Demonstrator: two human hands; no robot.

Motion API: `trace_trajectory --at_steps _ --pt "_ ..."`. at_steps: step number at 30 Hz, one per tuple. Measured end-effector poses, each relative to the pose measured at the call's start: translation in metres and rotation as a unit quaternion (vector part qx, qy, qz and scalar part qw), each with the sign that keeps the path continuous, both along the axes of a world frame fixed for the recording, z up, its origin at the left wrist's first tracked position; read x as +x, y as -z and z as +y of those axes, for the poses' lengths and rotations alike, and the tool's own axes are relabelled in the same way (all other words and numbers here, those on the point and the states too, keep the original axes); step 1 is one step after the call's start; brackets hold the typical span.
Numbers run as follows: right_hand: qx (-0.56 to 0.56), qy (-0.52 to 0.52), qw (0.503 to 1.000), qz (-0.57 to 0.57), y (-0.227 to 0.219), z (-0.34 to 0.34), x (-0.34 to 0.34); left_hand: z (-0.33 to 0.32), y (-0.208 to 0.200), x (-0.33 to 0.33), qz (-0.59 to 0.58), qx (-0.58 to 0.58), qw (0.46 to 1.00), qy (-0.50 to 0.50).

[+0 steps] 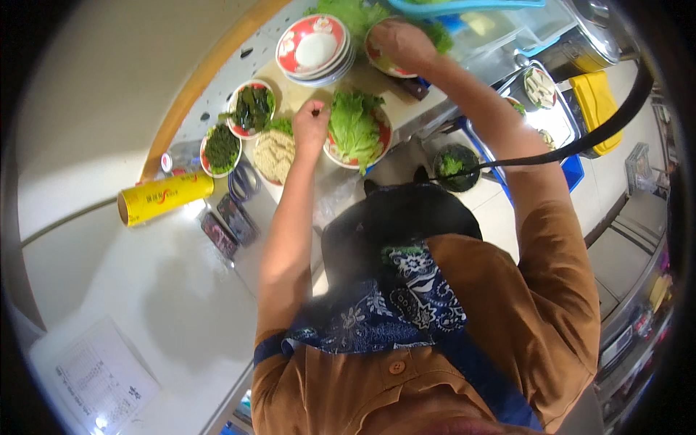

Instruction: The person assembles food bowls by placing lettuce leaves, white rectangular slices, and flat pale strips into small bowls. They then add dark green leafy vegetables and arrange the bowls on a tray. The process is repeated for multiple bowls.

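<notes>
My left hand (312, 125) is curled closed beside a red-and-white bowl (386, 136) of lettuce (353, 130). Its fingers are pinched near the leaves' left edge, and what they hold, if anything, is too small to make out. Farther off, my right hand (406, 45) reaches down over another red-rimmed bowl (373, 52); its fingertips are blurred and partly hidden. A stack of red-and-white floral bowls (313, 47) stands between and beyond my hands. A knife handle (415, 88) lies below the right-hand bowl.
At left are bowls of dark leafy greens (251, 109), chopped greens (221, 149) and a pale beige food (274, 155). A yellow roll (167, 199) and two phones (228, 227) lie nearer. On the right, a tray (562, 119) holds small bowls; a green-filled container (457, 167) sits lower.
</notes>
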State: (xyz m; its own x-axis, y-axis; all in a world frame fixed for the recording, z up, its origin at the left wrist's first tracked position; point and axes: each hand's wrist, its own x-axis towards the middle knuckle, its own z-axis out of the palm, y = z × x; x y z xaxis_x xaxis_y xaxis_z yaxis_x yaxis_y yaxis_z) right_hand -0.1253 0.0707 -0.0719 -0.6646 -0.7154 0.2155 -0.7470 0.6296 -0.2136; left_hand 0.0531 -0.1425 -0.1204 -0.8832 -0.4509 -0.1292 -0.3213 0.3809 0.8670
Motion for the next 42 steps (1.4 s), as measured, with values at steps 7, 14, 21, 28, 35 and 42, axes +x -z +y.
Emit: trace_trajectory --at_steps 7,14,21,28,35,42 --pt "-0.094 -0.032 0.992 0.082 -0.017 0.013 0.013 0.001 -0.033 0.007 0.031 0.237 0.971 -0.002" --pt "-0.217 -0.15 0.956 -0.124 -0.02 -0.027 0.063 -0.001 -0.041 0.01 0.045 0.268 0.961 0.04" --pt "-0.118 -0.226 0.923 -0.287 0.004 -0.056 0.068 0.007 -0.035 0.016 0.073 0.267 0.961 -0.009" --pt "-0.225 -0.192 0.88 -0.371 -0.006 -0.049 0.066 0.019 -0.036 0.037 -0.046 0.354 0.931 0.079" --pt "-0.323 -0.163 0.792 -0.491 -0.035 -0.043 0.057 0.013 -0.047 0.042 0.034 0.487 0.871 -0.047" --pt "-0.297 -0.176 0.675 -0.652 -0.027 -0.037 0.071 -0.005 -0.058 0.046 0.077 0.519 0.849 -0.055"
